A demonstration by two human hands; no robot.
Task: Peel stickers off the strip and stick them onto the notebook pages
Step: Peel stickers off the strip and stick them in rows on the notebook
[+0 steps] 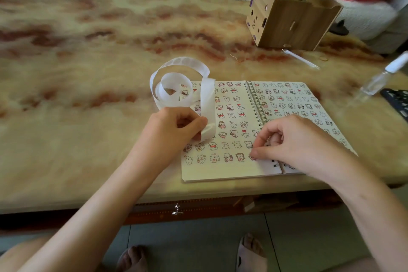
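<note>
Two hands: left hand (176, 126) pinching strip (208, 104); right hand (293, 139) curled over half-hidden sticker (251, 157), grip unclear.

A wooden box of pens (291, 22) is set far right on the marbled table (88, 55); a clear bottle (378, 80), perhaps lying flat, is seen nearer.

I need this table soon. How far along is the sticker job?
Done: both notebook pages are mostly filled with stickers. In hand: the left hand grips the strip; the right hand touches the left page's last row. Left: a bare band along that page's bottom.
</note>
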